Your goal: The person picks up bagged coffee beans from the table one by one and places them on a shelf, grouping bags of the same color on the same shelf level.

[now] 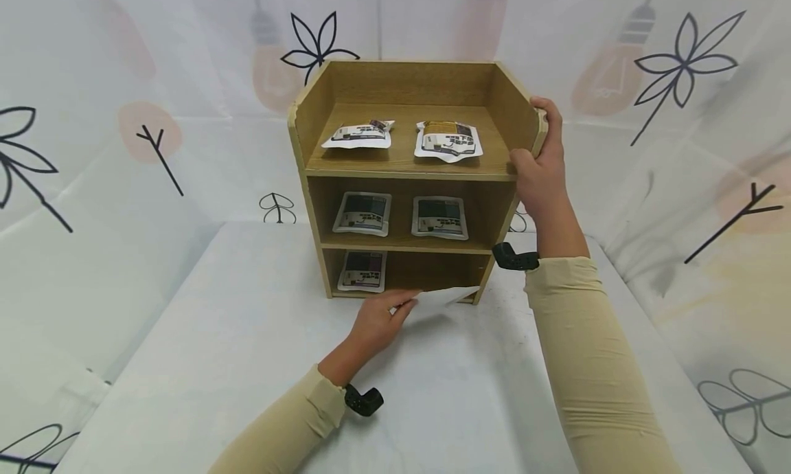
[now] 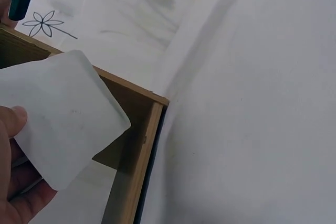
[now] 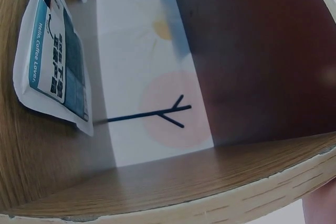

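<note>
My left hand (image 1: 380,317) pinches a flat white pouch (image 1: 446,296) by its left edge, thumb on top and fingers beneath, in front of the bottom tier of a small wooden shelf (image 1: 410,176). In the left wrist view the pouch (image 2: 71,116) turns a plain white face to the camera and overlaps the shelf's side panel (image 2: 149,150). My right hand (image 1: 545,165) grips the front edge of the right side panel, up at the top tier. A coffee pouch (image 3: 55,59) with a blue label leans inside the shelf in the right wrist view.
Two pouches lie on the top tier, a left one (image 1: 360,136) and a right one (image 1: 448,143). Two dark-labelled pouches, left (image 1: 363,213) and right (image 1: 440,217), lean in the middle tier. Another pouch (image 1: 363,271) stands at the bottom left. A patterned cloth (image 1: 204,82) hangs behind the white table (image 1: 247,336).
</note>
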A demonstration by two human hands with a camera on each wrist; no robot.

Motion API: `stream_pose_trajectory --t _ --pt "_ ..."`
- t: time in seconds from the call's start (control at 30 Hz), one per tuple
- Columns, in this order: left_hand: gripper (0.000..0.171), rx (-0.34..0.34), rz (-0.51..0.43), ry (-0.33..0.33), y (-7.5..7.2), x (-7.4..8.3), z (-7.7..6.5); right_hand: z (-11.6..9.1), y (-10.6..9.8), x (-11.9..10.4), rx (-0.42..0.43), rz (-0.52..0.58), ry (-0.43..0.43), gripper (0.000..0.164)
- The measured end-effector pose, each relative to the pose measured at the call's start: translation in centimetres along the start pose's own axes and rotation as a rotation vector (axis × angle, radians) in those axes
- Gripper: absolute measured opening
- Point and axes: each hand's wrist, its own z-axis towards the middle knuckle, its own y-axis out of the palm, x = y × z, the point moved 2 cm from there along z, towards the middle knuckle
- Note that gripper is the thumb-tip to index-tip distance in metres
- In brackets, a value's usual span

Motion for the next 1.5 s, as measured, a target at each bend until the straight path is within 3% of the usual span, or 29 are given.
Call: stream_pose_trajectory --t 0.6,0.8,1.1,1.5 --pt "0.03 0.15 0.267 0.309 -0.8 0.0 0.6 0.0 0.0 0.0 0.005 -0.006 -0.003 0.071" --pt "0.03 0.17 0.374 0.382 -0.7 0.1 0.8 -0.1 0.0 0.1 0.006 0.005 -0.007 0.072" --pt "0.027 0.181 0.492 0.44 0.2 0.0 1.1 -0.2 0.1 -0.3 0.004 0.02 -0.009 0.07" --pt "0.016 0.133 0.526 0.475 1.8 -0.2 1.4 -0.1 0.1 0.0 0.006 0.015 -0.018 0.071"
